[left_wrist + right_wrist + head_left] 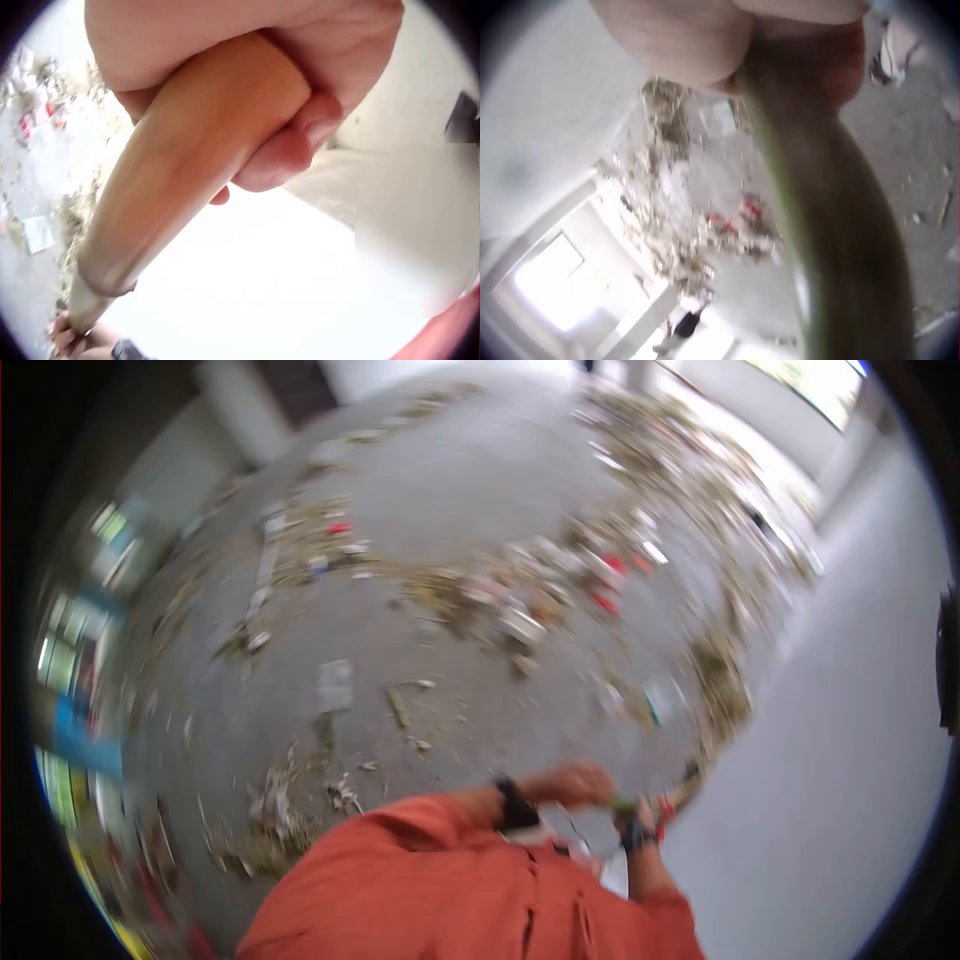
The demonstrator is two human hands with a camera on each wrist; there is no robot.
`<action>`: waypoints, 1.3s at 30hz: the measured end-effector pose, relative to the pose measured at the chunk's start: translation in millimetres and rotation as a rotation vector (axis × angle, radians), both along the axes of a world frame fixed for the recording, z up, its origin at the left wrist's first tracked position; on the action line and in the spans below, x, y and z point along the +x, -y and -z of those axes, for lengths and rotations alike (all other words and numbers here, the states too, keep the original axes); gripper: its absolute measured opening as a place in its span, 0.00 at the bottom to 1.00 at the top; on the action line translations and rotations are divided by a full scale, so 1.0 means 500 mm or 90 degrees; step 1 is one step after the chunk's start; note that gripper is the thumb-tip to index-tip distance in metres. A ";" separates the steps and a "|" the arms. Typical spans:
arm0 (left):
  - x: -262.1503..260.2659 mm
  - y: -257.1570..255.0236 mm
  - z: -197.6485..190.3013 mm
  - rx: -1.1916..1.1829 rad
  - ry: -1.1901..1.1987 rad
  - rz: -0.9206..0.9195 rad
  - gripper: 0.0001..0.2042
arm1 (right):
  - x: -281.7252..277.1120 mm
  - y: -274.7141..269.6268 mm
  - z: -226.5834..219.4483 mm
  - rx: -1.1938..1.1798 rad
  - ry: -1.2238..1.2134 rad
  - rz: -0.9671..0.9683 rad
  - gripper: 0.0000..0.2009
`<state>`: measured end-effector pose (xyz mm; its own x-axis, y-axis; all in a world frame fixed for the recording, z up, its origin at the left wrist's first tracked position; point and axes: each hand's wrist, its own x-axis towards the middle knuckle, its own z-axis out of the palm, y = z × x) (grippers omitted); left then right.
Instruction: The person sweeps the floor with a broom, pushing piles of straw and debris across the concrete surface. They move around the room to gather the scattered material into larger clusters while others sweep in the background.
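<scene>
In the left wrist view my left hand [330, 37] grips one end of a thick, smooth stalk [169, 169], pale tan with a ring-like joint. My right hand [71, 341], with a watch at its wrist, is at the stalk's far end. The right wrist view has my right hand [697, 37] curled round a thick green stalk [847, 232]. Low in the blurred head view, my left hand [572, 785] is left of my right hand [645, 820], with a bit of green [622, 802] between them.
Husks and scraps [520, 585] lie scattered on the grey floor [440, 490], with more husks [720, 680] along a pale surface [830, 760] at the right. A clear sheet [335, 685] lies on the floor. Windows are at the left, and a small dark figure [686, 322] is far off.
</scene>
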<state>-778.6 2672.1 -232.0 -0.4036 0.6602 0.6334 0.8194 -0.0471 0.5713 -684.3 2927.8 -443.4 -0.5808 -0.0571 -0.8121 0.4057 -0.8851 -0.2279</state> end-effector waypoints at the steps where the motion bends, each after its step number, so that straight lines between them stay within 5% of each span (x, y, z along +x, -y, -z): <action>1: 0.037 -0.011 -0.044 -0.132 0.620 0.046 0.07 | 0.015 -0.035 0.053 0.061 -0.023 -0.024 0.10; 2: 0.048 -0.006 -0.108 -0.140 0.762 0.045 0.11 | 0.011 -0.027 0.009 0.144 0.045 -0.071 0.10; 3: 0.051 0.004 -0.097 -0.060 0.806 0.039 0.13 | -0.013 0.043 -0.125 0.233 0.147 -0.002 0.11; 5: 0.069 0.032 -0.093 0.045 0.832 0.010 0.14 | -0.033 0.010 -0.054 0.090 0.221 -0.185 0.09; 8: 0.088 0.084 -0.125 0.026 0.795 -0.060 0.16 | -0.093 0.067 -0.079 0.055 0.243 -0.296 0.09; 11: 0.149 0.137 -0.161 0.059 0.741 -0.105 0.16 | -0.124 0.132 -0.101 0.076 0.058 -0.299 0.09; 14: 0.222 0.163 -0.221 0.110 0.743 -0.124 0.16 | -0.187 0.170 -0.026 0.099 -0.027 -0.413 0.08; 15: 0.244 0.161 -0.189 0.108 0.717 -0.152 0.16 | -0.168 0.231 -0.176 0.200 -0.083 -0.401 0.08; 17: 0.283 0.185 -0.218 0.111 0.651 -0.187 0.15 | -0.213 0.220 -0.033 0.079 -0.044 -0.377 0.09; 18: 0.308 0.194 -0.240 0.108 0.598 -0.200 0.14 | -0.192 0.260 -0.142 0.098 -0.181 -0.427 0.12; 20: 0.340 0.224 -0.305 0.074 0.769 -0.209 0.12 | -0.209 0.237 -0.083 0.122 -0.224 -0.547 0.16; 21: 0.349 0.230 -0.283 0.097 0.713 -0.213 0.11 | -0.244 0.171 0.161 0.286 -0.386 -0.482 0.21; 22: 0.353 0.231 -0.259 0.120 0.660 -0.212 0.10 | -0.242 0.149 0.220 0.402 -0.425 -0.533 0.24; 23: 0.356 0.234 -0.264 0.143 0.713 -0.197 0.10 | -0.199 0.190 0.020 0.425 -0.288 -0.609 0.23; 24: 0.351 0.237 -0.273 0.161 0.764 -0.191 0.10 | -0.170 0.212 -0.076 0.303 -0.146 -0.513 0.21; 25: 0.340 0.235 -0.274 0.138 0.777 -0.141 0.10 | -0.150 0.198 -0.085 0.378 -0.173 -0.550 0.20; 26: 0.330 0.230 -0.273 0.160 0.829 -0.150 0.10 | -0.126 0.184 -0.078 0.387 -0.152 -0.483 0.20; 28: 0.303 0.219 -0.254 0.174 0.887 -0.141 0.11 | -0.111 0.107 0.086 0.416 -0.181 -0.472 0.12; 30: 0.269 0.195 -0.213 0.206 0.883 -0.110 0.13 | -0.071 0.066 0.108 0.461 -0.106 -0.470 0.12; 31: 0.246 0.182 -0.210 0.200 0.883 -0.093 0.14 | -0.057 0.003 0.251 0.539 -0.158 -0.497 0.12; 32: 0.222 0.163 -0.201 0.195 0.893 -0.078 0.14 | -0.034 -0.020 0.264 0.615 -0.176 -0.575 0.12; 33: 0.200 0.144 -0.189 0.188 0.897 -0.061 0.14 | -0.017 -0.059 0.300 0.513 -0.144 -0.560 0.12; 35: 0.163 0.103 -0.177 0.155 0.952 -0.025 0.13 | 0.024 -0.102 0.301 0.405 -0.095 -0.532 0.13; 37: 0.136 0.046 -0.166 0.106 0.973 0.008 0.13 | 0.022 -0.096 0.190 0.399 0.001 -0.340 0.12; 39: 0.119 -0.023 -0.149 0.034 1.003 0.023 0.11 | 0.009 -0.150 0.219 0.405 0.033 -0.342 0.12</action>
